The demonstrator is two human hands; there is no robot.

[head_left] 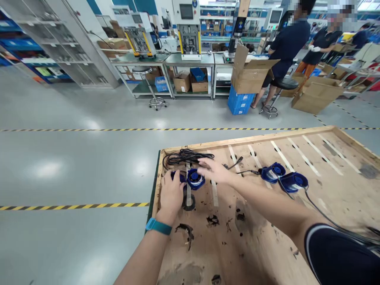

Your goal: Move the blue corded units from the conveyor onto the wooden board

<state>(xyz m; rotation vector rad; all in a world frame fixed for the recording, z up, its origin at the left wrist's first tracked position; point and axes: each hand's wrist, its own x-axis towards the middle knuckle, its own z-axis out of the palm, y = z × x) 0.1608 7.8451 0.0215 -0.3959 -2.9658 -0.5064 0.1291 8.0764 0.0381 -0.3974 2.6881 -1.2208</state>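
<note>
On the wooden board (225, 241), near its far left corner, my left hand (172, 194) is closed over a blue fan unit, most of which the hand covers. Touching distance to its right is a second blue fan (196, 179), round and facing up. My right hand (215, 170) reaches in from the right with fingers apart, just beside that second fan and holding nothing. Coiled black cable (187, 156) lies behind both fans. Two more blue fans (273, 172) (294, 182) rest farther right, with black cords attached.
A raised wooden rim (249, 138) edges the board, and pale tape strips (282, 155) cross it. Beyond the floor are workbenches (190, 59) with machines, a cardboard box (252, 73) on blue crates (240, 101), stools and several people.
</note>
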